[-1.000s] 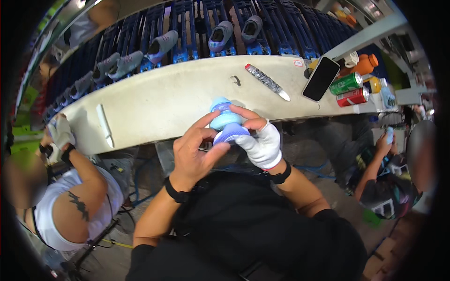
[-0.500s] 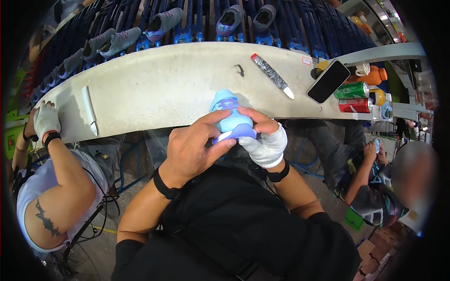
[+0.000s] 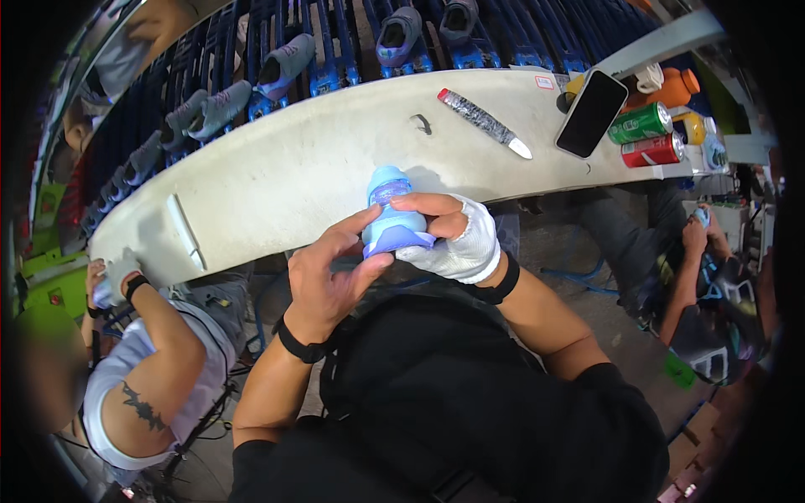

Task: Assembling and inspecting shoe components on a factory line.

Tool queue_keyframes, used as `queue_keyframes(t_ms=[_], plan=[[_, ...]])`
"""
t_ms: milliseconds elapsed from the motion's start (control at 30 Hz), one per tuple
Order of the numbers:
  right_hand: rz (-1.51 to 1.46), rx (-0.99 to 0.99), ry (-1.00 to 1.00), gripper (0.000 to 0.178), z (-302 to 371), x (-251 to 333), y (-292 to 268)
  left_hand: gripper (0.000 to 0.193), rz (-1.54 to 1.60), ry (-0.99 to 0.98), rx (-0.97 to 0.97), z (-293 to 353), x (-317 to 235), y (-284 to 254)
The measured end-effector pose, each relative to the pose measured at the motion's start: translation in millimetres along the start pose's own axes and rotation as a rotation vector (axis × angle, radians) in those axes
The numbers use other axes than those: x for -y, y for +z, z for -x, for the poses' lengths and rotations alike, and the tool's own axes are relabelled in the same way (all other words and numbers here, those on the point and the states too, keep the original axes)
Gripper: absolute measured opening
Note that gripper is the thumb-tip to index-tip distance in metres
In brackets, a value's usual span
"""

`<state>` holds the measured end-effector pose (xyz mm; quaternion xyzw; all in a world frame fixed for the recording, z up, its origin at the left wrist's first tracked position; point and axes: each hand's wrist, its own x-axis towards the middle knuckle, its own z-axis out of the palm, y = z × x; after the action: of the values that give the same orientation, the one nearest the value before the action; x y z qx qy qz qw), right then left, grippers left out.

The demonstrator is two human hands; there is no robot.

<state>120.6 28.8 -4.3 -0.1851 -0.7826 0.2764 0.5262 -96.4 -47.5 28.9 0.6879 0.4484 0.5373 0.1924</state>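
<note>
A small light-blue and purple shoe [image 3: 394, 225] is held between both my hands, above the near edge of the white table [image 3: 293, 151]. Its light-blue end points away from me, and its purple sole edge faces me. My left hand [image 3: 325, 261], bare with a black wristband, grips the shoe's left side between fingers and thumb. On the other side my right hand [image 3: 459, 239], in a white glove with bare fingertips, closes on the shoe. The fingers partly cover its middle.
A knife-shaped tool with a wrapped handle [image 3: 486, 124], a phone [image 3: 592, 113] and drink cans [image 3: 641, 123] lie to the right. Left is a white strip-like tool [image 3: 185, 231]. Grey shoes [image 3: 288, 63] stand on the blue rack beyond. Co-workers [image 3: 155, 369] sit on both sides.
My view has turned, shifting the table and rack. The shoe is tipped slightly, still in both hands. The left co-worker's gloved hand has left the tabletop and is by a pale bluish item.
</note>
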Motion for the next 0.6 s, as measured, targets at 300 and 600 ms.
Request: queue_keyframes(t_ms=[300,600], plan=[[0.017,-0.015,0.047,0.048,-4,11,-2,0.049,0.189,-0.309,0.158,-2,-8,-23],[0.000,-0.065,0.055,0.047,8,10,-2,0.061,-0.198,-0.025,0.321,-19,-36,-16]])
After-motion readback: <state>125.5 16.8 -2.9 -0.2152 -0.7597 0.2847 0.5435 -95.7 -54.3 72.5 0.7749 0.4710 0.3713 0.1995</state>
